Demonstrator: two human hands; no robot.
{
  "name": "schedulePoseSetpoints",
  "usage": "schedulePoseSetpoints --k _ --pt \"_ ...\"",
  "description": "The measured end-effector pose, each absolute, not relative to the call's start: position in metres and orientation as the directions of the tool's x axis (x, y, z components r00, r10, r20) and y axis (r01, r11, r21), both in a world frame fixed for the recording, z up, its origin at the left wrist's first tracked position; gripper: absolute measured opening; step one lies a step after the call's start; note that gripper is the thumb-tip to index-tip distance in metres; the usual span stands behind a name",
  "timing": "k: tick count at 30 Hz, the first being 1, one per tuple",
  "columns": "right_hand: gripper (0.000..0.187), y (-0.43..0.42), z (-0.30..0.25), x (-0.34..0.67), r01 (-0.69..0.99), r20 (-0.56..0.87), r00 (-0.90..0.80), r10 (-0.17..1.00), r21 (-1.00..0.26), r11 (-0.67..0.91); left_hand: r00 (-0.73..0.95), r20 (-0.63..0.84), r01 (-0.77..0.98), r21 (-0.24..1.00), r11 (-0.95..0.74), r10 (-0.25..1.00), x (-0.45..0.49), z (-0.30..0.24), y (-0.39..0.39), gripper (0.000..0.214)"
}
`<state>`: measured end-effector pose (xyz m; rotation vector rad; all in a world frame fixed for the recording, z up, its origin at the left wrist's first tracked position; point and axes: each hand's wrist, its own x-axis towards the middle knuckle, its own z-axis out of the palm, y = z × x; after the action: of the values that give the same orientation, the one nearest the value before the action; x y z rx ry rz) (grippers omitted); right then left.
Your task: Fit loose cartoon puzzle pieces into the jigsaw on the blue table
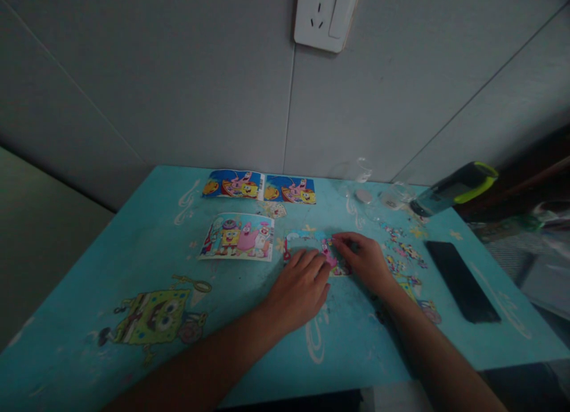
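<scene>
My left hand (303, 284) lies palm down, fingers stretched over the lower edge of a small cartoon jigsaw puzzle (307, 238). At the puzzle's upper right, my right hand (363, 256) has thumb and forefinger pinched together on a small jigsaw piece, mostly hidden by the fingertips. Part of the puzzle's lower middle and right side is covered by my hands. Left of it lies a picture card (238, 237) with cartoon figures, its edges slightly curled. Loose jigsaw pieces (403, 249) are scattered right of my right hand.
Behind are a blue picture card (234, 184) and a matching blue puzzle (290, 190). A black phone-like slab (463, 281) lies at right. A dark bottle with a lime-green loop (454, 189) lies near clear plastic containers (363, 170). The wall borders the blue table (249, 364).
</scene>
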<state>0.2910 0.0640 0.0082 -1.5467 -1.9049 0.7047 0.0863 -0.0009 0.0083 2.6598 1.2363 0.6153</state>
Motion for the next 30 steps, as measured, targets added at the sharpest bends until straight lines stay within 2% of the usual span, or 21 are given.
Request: schedulePoseSetpoints --k 4,12,19,25,28,30 --pt "0.034 0.063 0.010 0.290 0.641 0.054 -0.155 0.986 -0.754 0.142 0.571 0.298 0.700 0.309 -0.644 0.765 0.086 0.009 -0.001 0.035" --pt "0.029 0.059 0.016 0.285 0.606 0.033 -0.149 0.988 -0.786 0.118 0.569 0.309 0.693 0.318 -0.647 0.762 0.085 0.004 -0.001 0.037" --pt "0.021 0.063 0.019 0.308 0.706 0.131 -0.111 0.985 -0.687 0.170 0.581 0.328 0.675 0.316 -0.666 0.745 0.082 0.000 0.001 0.035" --pt "0.016 0.066 0.020 0.326 0.777 0.120 -0.092 0.989 -0.612 0.147 0.591 0.377 0.664 0.273 -0.696 0.713 0.081 -0.006 0.002 0.038" --pt "0.014 0.068 0.025 0.341 0.813 0.115 -0.043 0.992 -0.573 0.101 0.594 0.375 0.671 0.258 -0.695 0.712 0.080 -0.008 0.002 0.038" --pt "0.017 0.069 0.028 0.361 0.843 0.117 0.051 0.992 -0.538 0.020 0.601 0.368 0.671 0.251 -0.698 0.710 0.079 -0.008 0.002 0.039"
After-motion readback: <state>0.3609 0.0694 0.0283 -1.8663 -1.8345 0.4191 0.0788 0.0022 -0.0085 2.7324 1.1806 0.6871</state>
